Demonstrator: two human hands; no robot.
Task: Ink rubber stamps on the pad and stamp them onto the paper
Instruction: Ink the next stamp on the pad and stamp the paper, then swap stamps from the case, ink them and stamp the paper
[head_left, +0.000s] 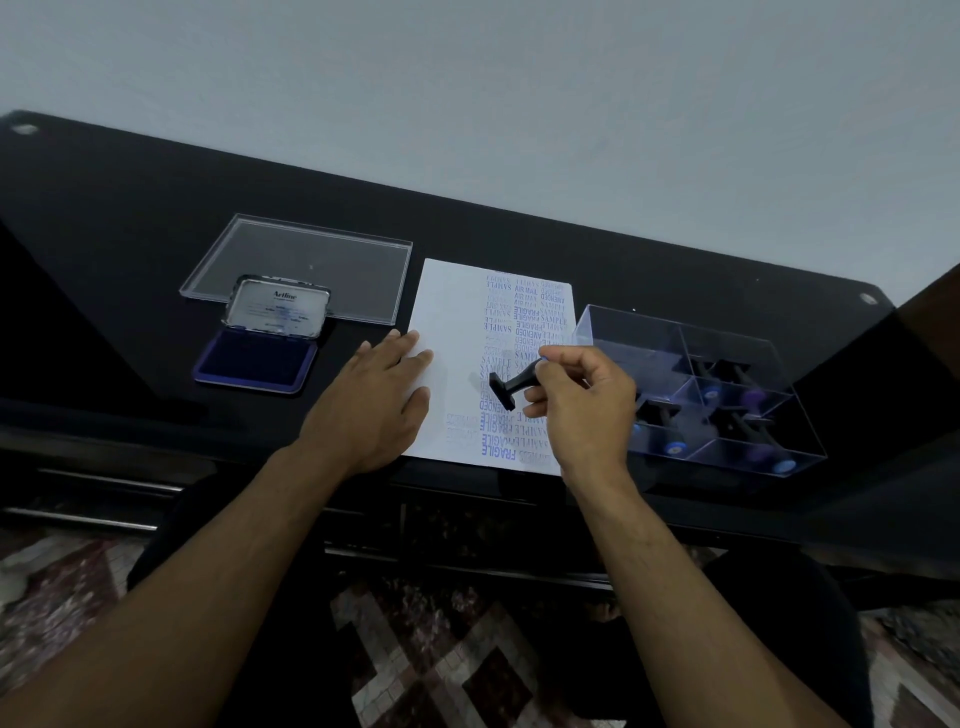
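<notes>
a glossy black table (156, 218) under a plain grey wall. left hand (374, 405) lies flat, fingers straight, on white paper (447, 332). right hand (582, 400) pinches a black plastic stamp (511, 387), its head beyond the fingertips, above the paper. open ink pad (254, 358) sits left of the left fingers.

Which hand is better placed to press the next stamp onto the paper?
Right. The right hand already grips the black rubber stamp over the white paper sheet; the left hand lies flat, steadying it.
</notes>
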